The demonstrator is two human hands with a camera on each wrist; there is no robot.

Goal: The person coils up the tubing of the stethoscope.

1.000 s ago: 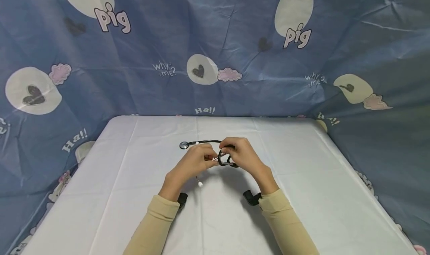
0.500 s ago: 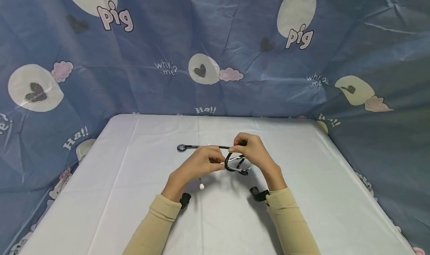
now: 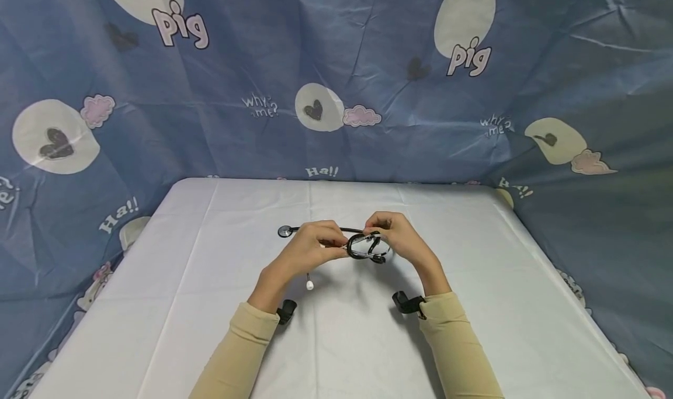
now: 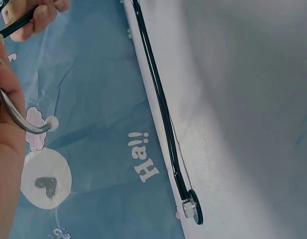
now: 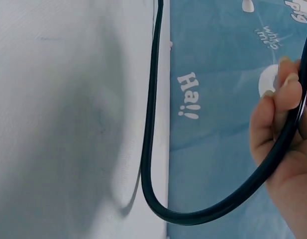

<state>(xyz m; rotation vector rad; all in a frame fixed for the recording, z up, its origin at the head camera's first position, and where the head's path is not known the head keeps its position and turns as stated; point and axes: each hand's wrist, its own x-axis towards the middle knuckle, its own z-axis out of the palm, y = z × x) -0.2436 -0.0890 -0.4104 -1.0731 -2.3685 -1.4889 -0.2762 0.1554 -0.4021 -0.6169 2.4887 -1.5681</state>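
A stethoscope with black tubing (image 5: 149,124) is held up between both hands over the table. My left hand (image 3: 315,242) pinches its metal ear tubes, beside a loop of black tubing wound round them. One white ear tip (image 3: 309,285) hangs below that hand; in the left wrist view a curved silver ear tube (image 4: 24,121) sticks out past the fingers. My right hand (image 3: 395,235) pinches the black tubing at the right of the loop, and the tubing sags in a wide bend below it in the right wrist view. The round chest piece (image 4: 192,206) lies off to the left, behind the left hand.
A white cloth (image 3: 236,340) covers the table. Behind it and along the sides hangs a blue printed curtain (image 3: 210,95). A black wrist mount (image 3: 286,311) shows under the left wrist and another black mount (image 3: 407,303) under the right.
My right hand has moved right and drawn the tubing loop out from the left hand. Lately the loop has risen toward the right fingers, and the left hand has shifted slightly up and left.
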